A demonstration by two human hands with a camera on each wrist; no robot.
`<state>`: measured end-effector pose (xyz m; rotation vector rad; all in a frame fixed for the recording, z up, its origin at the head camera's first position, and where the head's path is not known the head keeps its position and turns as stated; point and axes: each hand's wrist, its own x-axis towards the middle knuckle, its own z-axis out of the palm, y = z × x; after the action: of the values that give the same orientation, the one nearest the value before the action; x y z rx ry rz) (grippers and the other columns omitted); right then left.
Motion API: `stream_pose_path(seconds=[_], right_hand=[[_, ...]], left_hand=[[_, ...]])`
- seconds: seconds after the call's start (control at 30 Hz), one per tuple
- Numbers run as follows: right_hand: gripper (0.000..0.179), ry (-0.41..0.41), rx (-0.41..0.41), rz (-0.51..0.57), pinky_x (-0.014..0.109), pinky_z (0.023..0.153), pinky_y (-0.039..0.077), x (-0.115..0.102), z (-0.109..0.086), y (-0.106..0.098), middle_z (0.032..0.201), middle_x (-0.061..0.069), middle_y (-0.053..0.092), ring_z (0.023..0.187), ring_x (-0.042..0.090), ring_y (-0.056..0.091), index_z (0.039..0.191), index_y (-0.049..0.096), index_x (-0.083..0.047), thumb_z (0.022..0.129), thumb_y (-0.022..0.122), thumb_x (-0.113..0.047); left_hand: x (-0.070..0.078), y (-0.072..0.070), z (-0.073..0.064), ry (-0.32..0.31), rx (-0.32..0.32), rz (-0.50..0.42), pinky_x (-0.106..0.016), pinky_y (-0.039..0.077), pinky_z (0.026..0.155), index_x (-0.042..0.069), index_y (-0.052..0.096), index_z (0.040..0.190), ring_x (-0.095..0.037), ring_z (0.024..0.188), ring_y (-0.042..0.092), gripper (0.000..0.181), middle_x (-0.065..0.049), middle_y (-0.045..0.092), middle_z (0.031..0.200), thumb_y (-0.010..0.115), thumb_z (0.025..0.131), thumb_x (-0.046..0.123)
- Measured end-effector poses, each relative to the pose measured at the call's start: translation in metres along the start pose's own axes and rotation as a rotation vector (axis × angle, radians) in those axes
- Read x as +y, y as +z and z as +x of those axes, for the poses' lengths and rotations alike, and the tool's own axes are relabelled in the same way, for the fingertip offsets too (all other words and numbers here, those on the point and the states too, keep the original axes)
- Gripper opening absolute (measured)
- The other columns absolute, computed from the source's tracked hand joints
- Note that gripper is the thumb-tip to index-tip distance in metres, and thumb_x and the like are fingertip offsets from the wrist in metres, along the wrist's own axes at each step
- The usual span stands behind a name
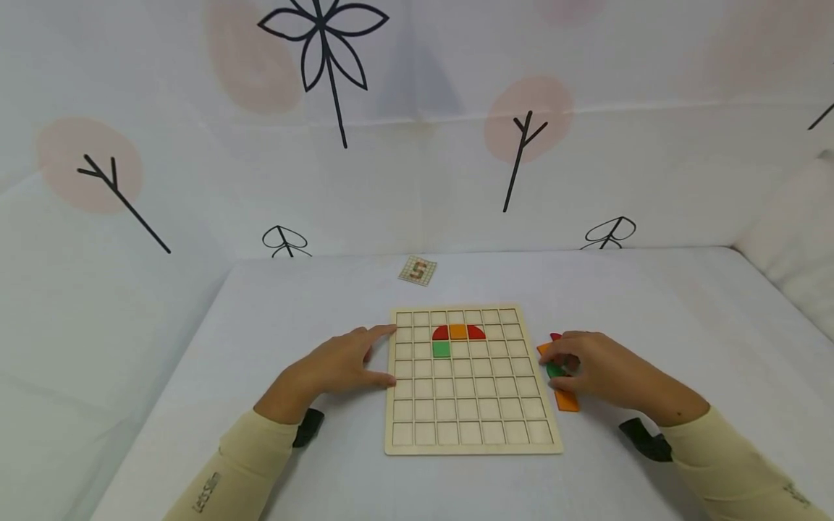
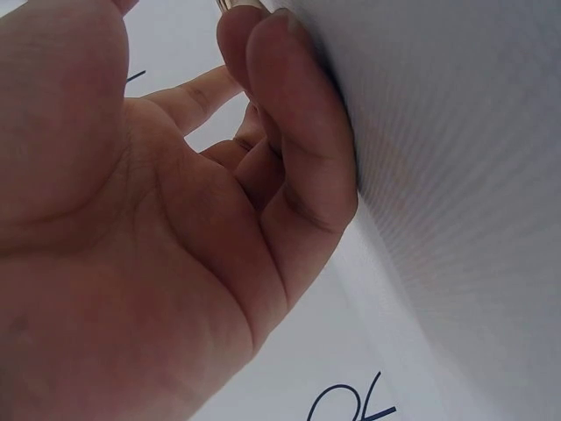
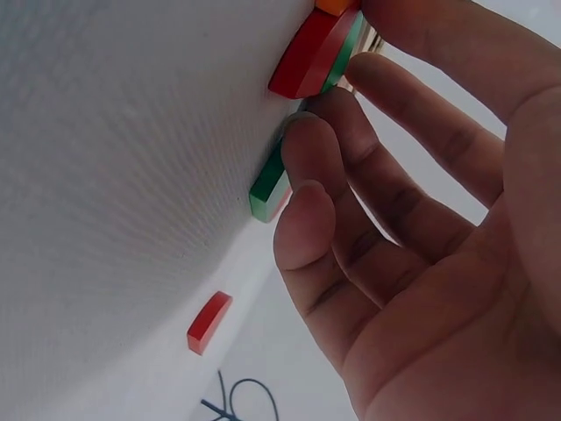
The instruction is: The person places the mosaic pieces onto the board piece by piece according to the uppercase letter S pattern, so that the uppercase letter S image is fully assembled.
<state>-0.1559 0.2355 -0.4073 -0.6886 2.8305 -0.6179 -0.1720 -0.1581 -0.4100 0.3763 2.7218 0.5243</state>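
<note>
A pale wooden grid board (image 1: 456,434) lies on the white cloth. In its upper cells sit an orange square (image 1: 458,331), a red rounded piece (image 1: 441,333) on each side of it, and a green square (image 1: 441,349) below. My left hand (image 1: 342,359) rests at the board's left edge, thumb and index finger spread along it. Beyond the right edge, my right hand (image 1: 596,369) pinches a green rounded piece (image 1: 555,370) between thumb and index finger, low over the loose pieces. The right wrist view shows a red piece (image 3: 302,61) directly beneath the green one.
Loose pieces lie around the right hand: an orange piece (image 1: 567,400) nearest me, a green block (image 3: 267,195) under the fingers and a red piece (image 3: 209,323) farther off. A small card (image 1: 418,270) with an S-shaped pattern lies behind the board. Patterned cloth hangs at the back.
</note>
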Motion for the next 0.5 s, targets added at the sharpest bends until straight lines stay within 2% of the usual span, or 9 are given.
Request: stream_pose_path(seconds=[0.13, 0.5], right_hand=[[0.026, 0.016, -0.009, 0.005, 0.022, 0.07, 0.047, -0.0028, -0.0004, -0.0011, 0.093, -0.009, 0.065, 0.081, 0.007, 0.053, 0.103, 0.075, -0.015, 0.08, 0.084, -0.02], [0.025, -0.01, 0.012, -0.031, 0.022, 0.069, 0.045, -0.0027, -0.0004, 0.0002, 0.096, -0.008, 0.063, 0.08, 0.008, 0.05, 0.104, 0.074, -0.016, 0.08, 0.08, -0.013]], left_hand=[[0.0017, -0.001, -0.0001, -0.009, -0.002, -0.004, -0.032, 0.038, 0.066, 0.033, 0.036, 0.154, -0.015, 0.077, 0.049, 0.09, -0.001, 0.051, 0.089, 0.081, 0.078, 0.052], [0.0033, -0.0016, -0.0003, -0.014, -0.002, -0.01, -0.032, 0.038, 0.066, 0.033, 0.037, 0.154, -0.015, 0.077, 0.048, 0.09, -0.001, 0.051, 0.089, 0.082, 0.078, 0.051]])
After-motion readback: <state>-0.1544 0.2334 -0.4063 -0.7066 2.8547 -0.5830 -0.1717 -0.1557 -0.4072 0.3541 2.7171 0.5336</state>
